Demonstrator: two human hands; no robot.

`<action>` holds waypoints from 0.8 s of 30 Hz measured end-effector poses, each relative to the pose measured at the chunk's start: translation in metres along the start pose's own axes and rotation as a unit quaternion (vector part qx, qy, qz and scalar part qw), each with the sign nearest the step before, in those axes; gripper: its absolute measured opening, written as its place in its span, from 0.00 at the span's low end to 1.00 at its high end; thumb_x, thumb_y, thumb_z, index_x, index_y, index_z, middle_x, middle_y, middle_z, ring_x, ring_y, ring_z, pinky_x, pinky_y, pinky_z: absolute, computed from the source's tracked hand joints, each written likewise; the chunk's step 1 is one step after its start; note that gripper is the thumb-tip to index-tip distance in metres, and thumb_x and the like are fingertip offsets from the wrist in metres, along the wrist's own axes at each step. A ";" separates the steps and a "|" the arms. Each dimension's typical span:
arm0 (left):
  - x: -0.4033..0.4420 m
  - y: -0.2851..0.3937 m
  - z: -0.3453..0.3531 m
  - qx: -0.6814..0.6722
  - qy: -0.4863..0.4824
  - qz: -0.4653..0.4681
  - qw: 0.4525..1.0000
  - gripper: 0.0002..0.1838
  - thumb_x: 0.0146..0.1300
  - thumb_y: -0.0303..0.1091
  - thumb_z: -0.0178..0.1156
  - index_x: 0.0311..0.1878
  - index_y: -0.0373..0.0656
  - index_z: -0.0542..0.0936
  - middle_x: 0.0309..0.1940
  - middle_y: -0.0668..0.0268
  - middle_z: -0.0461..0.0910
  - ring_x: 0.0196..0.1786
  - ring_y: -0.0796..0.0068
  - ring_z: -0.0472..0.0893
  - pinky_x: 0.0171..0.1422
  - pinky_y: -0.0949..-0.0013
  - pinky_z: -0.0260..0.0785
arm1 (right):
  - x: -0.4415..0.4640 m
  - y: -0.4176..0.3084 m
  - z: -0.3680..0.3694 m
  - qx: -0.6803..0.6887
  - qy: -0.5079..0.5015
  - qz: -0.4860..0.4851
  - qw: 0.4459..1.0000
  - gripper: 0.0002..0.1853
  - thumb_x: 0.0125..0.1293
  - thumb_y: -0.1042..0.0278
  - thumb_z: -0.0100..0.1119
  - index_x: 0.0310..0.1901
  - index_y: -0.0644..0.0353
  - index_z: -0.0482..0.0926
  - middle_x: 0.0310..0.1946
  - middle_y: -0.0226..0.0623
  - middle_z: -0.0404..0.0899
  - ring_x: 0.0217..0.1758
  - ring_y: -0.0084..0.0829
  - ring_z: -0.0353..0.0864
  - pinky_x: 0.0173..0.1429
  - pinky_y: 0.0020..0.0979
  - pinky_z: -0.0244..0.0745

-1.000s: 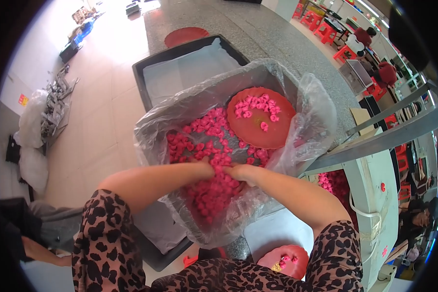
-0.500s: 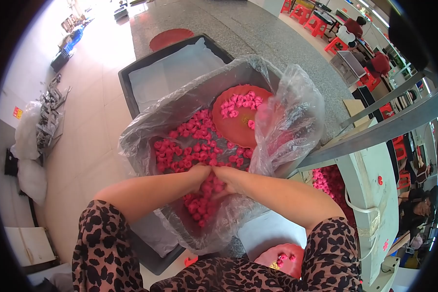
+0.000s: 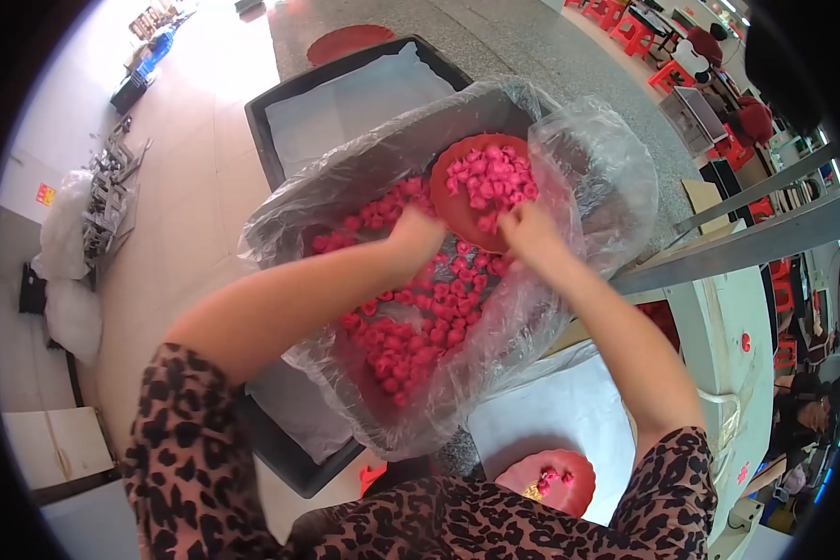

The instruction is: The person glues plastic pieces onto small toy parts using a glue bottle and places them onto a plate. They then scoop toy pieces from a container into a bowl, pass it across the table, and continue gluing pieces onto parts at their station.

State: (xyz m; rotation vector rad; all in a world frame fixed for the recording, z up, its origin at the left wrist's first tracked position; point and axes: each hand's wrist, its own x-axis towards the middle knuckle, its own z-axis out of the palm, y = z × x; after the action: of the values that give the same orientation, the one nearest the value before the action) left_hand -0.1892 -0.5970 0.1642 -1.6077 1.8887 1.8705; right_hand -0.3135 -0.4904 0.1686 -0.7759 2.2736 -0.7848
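While the left hand (image 3: 417, 235) blurs beside the red plate (image 3: 455, 209), the right hand (image 3: 530, 233) is near its pink pieces (image 3: 491, 175); I cannot tell either grip.

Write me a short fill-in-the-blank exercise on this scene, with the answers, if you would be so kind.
1. The plate inside the bin bears small pieces coloured ____.
2. The clear liner is made of ____.
3. The sleeves have a ____ print.
4. The left hand and right hand are ____, without gloves.

Missing words: pink; plastic; leopard; bare.
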 end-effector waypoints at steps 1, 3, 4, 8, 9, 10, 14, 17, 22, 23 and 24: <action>-0.007 -0.007 -0.004 0.086 -0.024 -0.056 0.994 0.18 0.52 0.42 0.53 0.39 0.36 0.70 0.24 0.59 0.74 0.28 0.61 0.75 0.31 0.59 0.71 | -0.002 0.001 0.000 0.020 -0.020 -0.004 1.000 0.17 0.57 0.60 0.47 0.40 0.67 0.70 0.26 0.49 0.75 0.25 0.39 0.78 0.23 0.35 0.76; -0.015 -0.033 -0.004 0.108 -0.048 -0.084 0.989 0.19 0.52 0.42 0.53 0.40 0.37 0.69 0.26 0.60 0.74 0.29 0.61 0.75 0.32 0.58 0.71 | -0.023 0.003 0.042 -0.084 -0.252 -0.141 0.954 0.14 0.52 0.69 0.44 0.39 0.68 0.72 0.31 0.55 0.75 0.36 0.49 0.76 0.41 0.39 0.72; -0.025 -0.054 -0.007 0.130 -0.073 -0.110 0.983 0.19 0.52 0.43 0.53 0.41 0.37 0.69 0.28 0.60 0.74 0.30 0.60 0.75 0.33 0.58 0.71 | -0.020 0.012 0.064 -0.175 -0.234 -0.160 0.943 0.19 0.50 0.71 0.44 0.45 0.69 0.69 0.38 0.58 0.73 0.44 0.53 0.72 0.49 0.38 0.67; -0.041 -0.099 0.010 0.214 -0.165 -0.212 0.939 0.22 0.53 0.44 0.54 0.47 0.40 0.67 0.34 0.61 0.73 0.36 0.60 0.75 0.37 0.55 0.71 | -0.017 0.029 0.101 -0.407 -0.234 -0.021 0.883 0.29 0.54 0.66 0.47 0.57 0.67 0.55 0.44 0.63 0.68 0.51 0.49 0.68 0.53 0.32 0.66; -0.042 -0.111 0.008 0.233 -0.190 -0.238 0.924 0.23 0.53 0.44 0.54 0.48 0.40 0.66 0.36 0.61 0.73 0.37 0.60 0.75 0.38 0.55 0.71 | -0.021 0.020 0.097 -0.416 -0.250 0.012 0.874 0.28 0.57 0.57 0.45 0.57 0.65 0.58 0.47 0.58 0.68 0.55 0.45 0.67 0.56 0.31 0.64; -0.045 -0.122 0.014 0.250 -0.214 -0.262 0.907 0.24 0.53 0.45 0.55 0.49 0.41 0.66 0.38 0.61 0.73 0.39 0.60 0.75 0.39 0.54 0.71 | -0.018 0.022 0.096 -0.418 -0.251 0.012 0.873 0.28 0.57 0.57 0.45 0.57 0.65 0.58 0.47 0.58 0.68 0.55 0.45 0.67 0.56 0.31 0.64; -0.053 -0.106 0.006 0.085 -0.280 -0.349 0.890 0.24 0.57 0.46 0.50 0.53 0.43 0.63 0.46 0.61 0.70 0.42 0.59 0.74 0.43 0.53 0.70 | -0.008 0.040 0.096 -0.407 -0.377 -0.027 0.832 0.32 0.58 0.44 0.40 0.56 0.62 0.63 0.52 0.48 0.66 0.56 0.41 0.66 0.57 0.34 0.61; -0.049 -0.120 0.016 0.034 -0.309 -0.349 0.884 0.24 0.57 0.47 0.50 0.53 0.44 0.63 0.50 0.59 0.66 0.45 0.59 0.73 0.46 0.50 0.68 | -0.010 0.046 0.113 -0.358 -0.393 -0.037 0.846 0.34 0.57 0.39 0.40 0.56 0.60 0.63 0.55 0.47 0.63 0.58 0.41 0.63 0.59 0.35 0.58; -0.064 -0.106 0.018 -0.094 -0.192 -0.342 0.915 0.27 0.58 0.49 0.49 0.56 0.45 0.59 0.54 0.56 0.61 0.50 0.53 0.70 0.48 0.41 0.64 | -0.024 0.025 0.102 -0.121 -0.469 0.115 0.867 0.30 0.60 0.42 0.36 0.56 0.58 0.64 0.54 0.43 0.66 0.54 0.37 0.68 0.54 0.36 0.62; -0.067 -0.100 0.017 -0.136 -0.143 -0.337 0.920 0.27 0.58 0.49 0.48 0.57 0.46 0.57 0.54 0.55 0.61 0.50 0.51 0.70 0.49 0.38 0.61 | -0.027 0.024 0.101 -0.106 -0.455 0.144 0.873 0.31 0.61 0.42 0.36 0.57 0.57 0.63 0.55 0.42 0.64 0.56 0.36 0.66 0.55 0.37 0.61; -0.070 -0.095 0.017 -0.138 -0.143 -0.337 0.920 0.27 0.58 0.49 0.48 0.57 0.46 0.57 0.54 0.55 0.61 0.50 0.51 0.70 0.49 0.38 0.61 | -0.029 0.022 0.098 -0.092 -0.439 0.172 0.877 0.31 0.61 0.42 0.36 0.58 0.57 0.61 0.57 0.41 0.61 0.57 0.35 0.64 0.55 0.39 0.60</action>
State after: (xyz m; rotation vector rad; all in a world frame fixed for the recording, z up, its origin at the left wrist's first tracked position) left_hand -0.1049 -0.5167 0.1368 -1.6384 0.8224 1.9385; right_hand -0.2337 -0.4889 0.1006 -0.6028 1.5725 -0.0013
